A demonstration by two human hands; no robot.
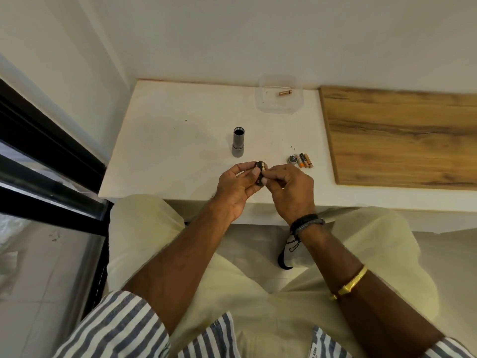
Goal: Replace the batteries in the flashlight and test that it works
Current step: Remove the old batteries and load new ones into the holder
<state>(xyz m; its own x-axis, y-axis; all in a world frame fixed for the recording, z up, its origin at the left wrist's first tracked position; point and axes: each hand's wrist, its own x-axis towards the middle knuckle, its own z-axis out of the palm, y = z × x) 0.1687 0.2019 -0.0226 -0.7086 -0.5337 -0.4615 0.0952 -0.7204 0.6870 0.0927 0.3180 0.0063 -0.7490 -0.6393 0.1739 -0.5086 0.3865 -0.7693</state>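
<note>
left hand (233, 186) gripping battery holder (260, 174), long axis running near-far | right hand (289, 187) pinching a battery at its right side | flashlight body (238, 142) standing open-end-up just beyond, left hand sitting nearer

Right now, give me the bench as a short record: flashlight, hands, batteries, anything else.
flashlight body: standing upright on the white table, open end up, no cap on it
left hand: gripping a small dark battery holder
right hand: fingertips at the same holder, seemingly pressing a battery in
end cap: lying on the table right of the hands
loose batteries: three, side by side next to the cap
clear tub: at the table's back edge, one battery inside
wood board: on the right
</note>
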